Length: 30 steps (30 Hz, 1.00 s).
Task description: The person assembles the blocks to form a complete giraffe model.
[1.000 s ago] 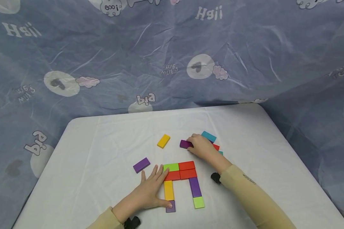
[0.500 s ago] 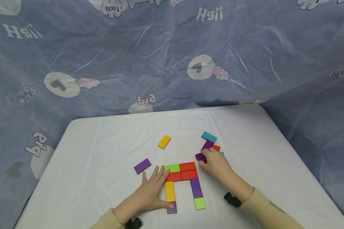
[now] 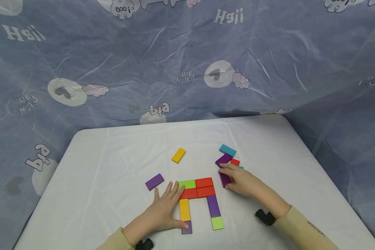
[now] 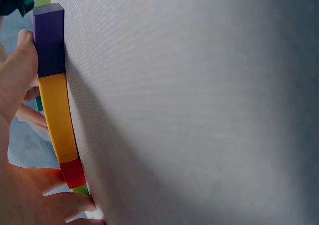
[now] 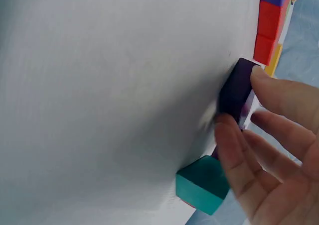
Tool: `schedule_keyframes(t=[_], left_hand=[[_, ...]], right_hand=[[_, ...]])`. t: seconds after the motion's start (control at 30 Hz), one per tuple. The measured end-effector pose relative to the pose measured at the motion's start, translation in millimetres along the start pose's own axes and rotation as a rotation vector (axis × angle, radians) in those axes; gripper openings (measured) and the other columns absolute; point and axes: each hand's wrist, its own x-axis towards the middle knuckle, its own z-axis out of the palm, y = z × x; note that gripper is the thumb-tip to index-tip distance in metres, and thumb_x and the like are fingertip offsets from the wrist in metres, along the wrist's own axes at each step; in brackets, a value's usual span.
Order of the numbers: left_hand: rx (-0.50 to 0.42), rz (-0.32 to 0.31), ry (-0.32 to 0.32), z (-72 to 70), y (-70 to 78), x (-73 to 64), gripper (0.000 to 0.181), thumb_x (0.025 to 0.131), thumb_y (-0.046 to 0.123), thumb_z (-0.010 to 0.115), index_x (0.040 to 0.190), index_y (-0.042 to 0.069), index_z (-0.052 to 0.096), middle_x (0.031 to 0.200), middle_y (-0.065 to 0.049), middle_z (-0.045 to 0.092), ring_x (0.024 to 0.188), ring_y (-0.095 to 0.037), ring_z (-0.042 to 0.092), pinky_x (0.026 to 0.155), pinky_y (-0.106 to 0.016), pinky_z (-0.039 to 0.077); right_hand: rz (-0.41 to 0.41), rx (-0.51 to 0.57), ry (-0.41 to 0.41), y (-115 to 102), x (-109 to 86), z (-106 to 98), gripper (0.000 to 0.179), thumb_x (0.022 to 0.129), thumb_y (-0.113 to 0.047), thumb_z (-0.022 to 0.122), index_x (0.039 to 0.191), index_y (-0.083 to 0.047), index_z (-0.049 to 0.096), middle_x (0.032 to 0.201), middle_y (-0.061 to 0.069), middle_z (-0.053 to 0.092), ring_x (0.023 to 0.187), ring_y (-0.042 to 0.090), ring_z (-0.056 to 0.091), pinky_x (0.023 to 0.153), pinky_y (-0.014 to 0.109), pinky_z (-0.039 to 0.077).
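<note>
From my station I see the right hand [image 3: 243, 182] extended from the lower right, its forearm slanting up and leftward over the white surface [image 3: 122, 152], with the tan sleeve [image 3: 303, 225] behind the wrist and a black wrist camera [image 3: 265, 217] alongside. Its grip is pinching a dark purple block [image 3: 224, 179] lengthwise: my right wrist view shows the thumb at one end and the index finger at the other, the remaining fingers bent behind. That block sits just right of the joined blocks, apart from them; I can't tell whether it touches the surface. A second dark purple block [image 3: 223, 160] lies right by the fingertips, near a blue block [image 3: 227, 150], a red piece [image 3: 235, 162] and a teal piece [image 3: 240, 167] partly covered by the hand.

The left hand [image 3: 167, 211] lies palm down from the lower left, its grip spread wide. I see its thumb pointing right, tip on a purple end block [image 3: 186, 230], while the index fingertip rests where a long green block [image 3: 187, 183] meets the left red block [image 3: 190, 193]. A yellow leg block [image 3: 184, 209] spans between them. Two more red blocks [image 3: 206, 191] adjoin on the right, above a purple leg block [image 3: 214, 206] and a lime block [image 3: 217, 223]. Beyond the left fingers I have a loose purple block [image 3: 154, 182] and, farther off, a loose yellow block [image 3: 178, 156]
</note>
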Motion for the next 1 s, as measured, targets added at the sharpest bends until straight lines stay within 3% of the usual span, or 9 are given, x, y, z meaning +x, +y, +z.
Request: schedule_keyframes(t=[0.13,0.27,0.43,0.57,0.67,0.73,1.0], left_hand=[[-0.003,-0.001,0.000,-0.7,-0.4,-0.6,0.119,0.069,0.072,0.073,0.158,0.012,0.022,0.163,-0.018,0.018,0.152,-0.040,0.011,0.106,-0.081,0.008],[0.002,0.000,-0.001,-0.6,-1.5,-0.5,0.119,0.069,0.073,0.072,0.158,0.012,0.021,0.164,-0.018,0.017,0.152,-0.040,0.011,0.106,-0.081,0.008],[-0.006,-0.004,-0.002,0.1,-1.0,1.2,0.119,0.069,0.073,0.072,0.158,0.013,0.021,0.164,-0.017,0.018,0.152,-0.039,0.011,0.107,-0.080,0.007],[-0.021,-0.006,-0.004,1.8,-1.7,1.3,0.119,0.069,0.073,0.072,0.158,0.013,0.020,0.164,-0.016,0.017,0.152,-0.039,0.010,0.106,-0.080,0.006],[-0.021,-0.005,-0.002,3.6,-2.1,1.7,0.119,0.070,0.074,0.071,0.158,0.014,0.019,0.164,-0.015,0.017,0.152,-0.038,0.010,0.107,-0.080,0.006],[-0.020,-0.005,0.001,4.5,-1.7,1.5,0.119,0.069,0.074,0.071,0.158,0.014,0.019,0.164,-0.015,0.017,0.152,-0.038,0.010,0.106,-0.081,0.006],[-0.037,-0.003,0.014,5.1,-0.3,0.7,0.119,0.069,0.072,0.073,0.158,0.013,0.021,0.164,-0.016,0.018,0.152,-0.039,0.011,0.106,-0.080,0.005]], right_hand=[[-0.012,0.002,0.049,1.0,3.3,2.8,0.051,0.080,-0.011,0.080,0.127,0.002,0.064,0.129,0.014,0.056,0.091,0.021,0.061,0.079,0.036,0.057],[-0.009,-0.003,0.073,1.0,4.4,7.1,0.052,0.080,-0.014,0.081,0.127,0.002,0.064,0.123,0.013,0.055,0.094,0.021,0.061,0.078,0.034,0.058],[-0.030,-0.005,0.094,2.8,4.4,8.5,0.053,0.080,-0.014,0.081,0.127,0.002,0.064,0.134,0.016,0.054,0.109,0.030,0.062,0.087,0.042,0.057],[-0.044,0.020,0.090,3.4,4.7,10.5,0.051,0.081,-0.013,0.080,0.127,0.003,0.064,0.133,0.017,0.054,0.089,0.019,0.063,0.078,0.030,0.057],[-0.048,0.049,0.086,3.5,4.0,12.9,0.051,0.081,-0.012,0.081,0.126,0.004,0.064,0.128,0.015,0.055,0.073,0.009,0.055,0.067,0.020,0.051],[-0.053,0.055,0.089,3.2,3.3,14.0,0.050,0.080,-0.012,0.081,0.125,0.003,0.065,0.126,0.014,0.055,0.070,0.007,0.051,0.064,0.018,0.048],[-0.063,0.036,0.115,1.0,3.0,16.1,0.053,0.078,-0.016,0.084,0.125,0.000,0.065,0.119,0.011,0.056,0.094,0.018,0.060,0.081,0.032,0.057]])
